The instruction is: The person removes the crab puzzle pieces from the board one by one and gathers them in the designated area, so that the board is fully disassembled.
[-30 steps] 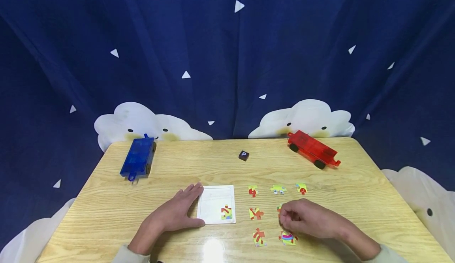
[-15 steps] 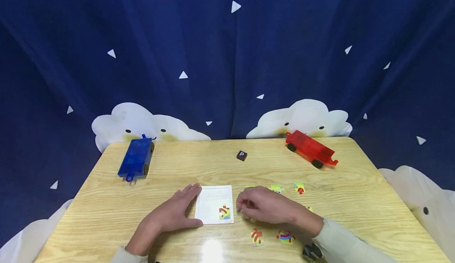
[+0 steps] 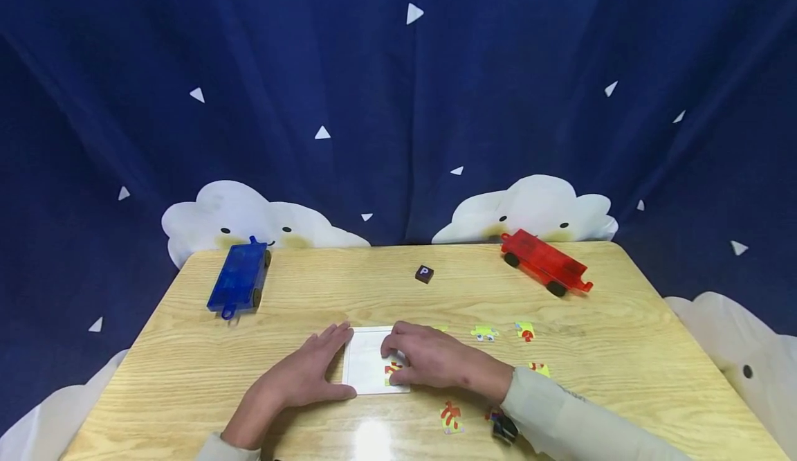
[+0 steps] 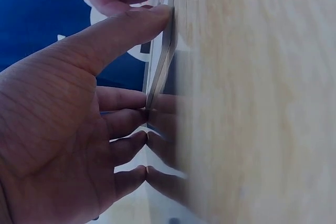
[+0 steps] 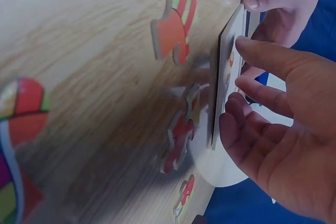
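My left hand (image 3: 311, 371) rests at the left side of a white puzzle tray (image 3: 367, 371), thumb near the front corner and fingers along the far left, as the left wrist view (image 4: 73, 114) also shows. Over the tray's right side my right hand (image 3: 429, 357) bends its thumb and fingers, pinching a puzzle piece low over the board; the hand mostly hides it. Red and yellow puzzle artwork (image 3: 392, 372) shows in the tray by the thumb. In the right wrist view the fingertips (image 5: 242, 44) are right at the tray's surface.
Loose puzzle pieces lie right of the tray: an eyes piece (image 3: 484, 333), a red-and-yellow piece (image 3: 525, 331), one beside the sleeve (image 3: 539, 369) and one in front (image 3: 451, 417). Farther back are a blue wheeled car (image 3: 239, 277), a red one (image 3: 544, 261) and a dark P tile (image 3: 425, 273).
My right hand has moved left from the loose pieces to the tray, its sleeve now covering part of the piece area. The left hand has stayed at the tray's left side.
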Action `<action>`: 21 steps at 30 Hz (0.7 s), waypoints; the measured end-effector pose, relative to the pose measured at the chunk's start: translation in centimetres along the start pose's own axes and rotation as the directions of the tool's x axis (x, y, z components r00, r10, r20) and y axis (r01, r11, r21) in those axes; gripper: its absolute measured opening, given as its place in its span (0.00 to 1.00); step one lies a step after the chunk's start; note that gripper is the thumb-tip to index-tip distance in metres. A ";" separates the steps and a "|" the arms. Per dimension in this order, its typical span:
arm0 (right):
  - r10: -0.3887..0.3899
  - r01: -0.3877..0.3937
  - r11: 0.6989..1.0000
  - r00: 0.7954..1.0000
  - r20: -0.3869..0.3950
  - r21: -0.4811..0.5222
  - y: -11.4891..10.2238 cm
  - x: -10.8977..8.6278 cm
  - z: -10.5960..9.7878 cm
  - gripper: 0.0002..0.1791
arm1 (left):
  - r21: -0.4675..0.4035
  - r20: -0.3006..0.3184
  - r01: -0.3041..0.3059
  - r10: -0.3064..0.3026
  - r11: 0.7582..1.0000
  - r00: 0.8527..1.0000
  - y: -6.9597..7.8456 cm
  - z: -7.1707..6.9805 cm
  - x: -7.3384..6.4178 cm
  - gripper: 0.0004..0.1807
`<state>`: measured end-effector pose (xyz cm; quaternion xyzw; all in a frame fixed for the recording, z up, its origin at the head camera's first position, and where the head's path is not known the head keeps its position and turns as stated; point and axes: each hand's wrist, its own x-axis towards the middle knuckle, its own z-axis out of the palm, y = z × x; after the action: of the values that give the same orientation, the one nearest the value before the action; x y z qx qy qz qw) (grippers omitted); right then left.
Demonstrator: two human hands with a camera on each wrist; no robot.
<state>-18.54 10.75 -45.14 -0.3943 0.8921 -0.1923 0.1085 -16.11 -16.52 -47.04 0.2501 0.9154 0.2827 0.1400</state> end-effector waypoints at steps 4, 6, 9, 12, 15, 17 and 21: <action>0.003 -0.003 1.000 1.000 0.011 -0.014 0.1 0.2 0.1 0.18 | -0.004 0.006 0.004 -0.004 1.000 1.000 0.1 -0.2 -0.1 0.55; 0.000 0.000 1.000 1.000 0.016 -0.015 0.1 0.2 0.1 0.16 | -0.005 0.009 0.003 -0.003 1.000 1.000 0.2 -0.3 -0.1 0.56; -0.009 0.009 1.000 1.000 0.026 -0.015 0.0 0.2 0.1 0.12 | -0.012 0.008 -0.002 0.002 1.000 1.000 0.2 -0.3 -0.2 0.56; -0.014 0.015 1.000 0.999 0.031 -0.020 -0.1 0.3 0.2 0.09 | -0.008 0.008 0.000 0.000 1.000 1.000 0.3 -0.3 -0.2 0.56; -0.012 0.013 1.000 0.999 0.031 -0.027 -0.1 0.3 0.2 0.08 | 0.001 0.009 0.007 -0.007 1.000 1.000 0.3 -0.3 -0.2 0.55; -0.012 0.013 0.999 1.000 0.029 -0.038 -0.2 0.3 0.2 0.09 | 0.006 0.008 0.009 -0.009 1.000 1.000 0.3 -0.3 -0.1 0.55; -0.025 0.026 0.998 0.999 0.020 -0.049 -0.2 0.4 0.1 0.08 | 0.002 0.004 0.009 -0.009 1.000 1.000 0.2 -0.2 -0.1 0.55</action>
<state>-18.67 10.28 -45.15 -0.4102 0.8902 -0.1679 0.1048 -16.06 -16.50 -46.71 0.2468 0.9165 0.2807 0.1427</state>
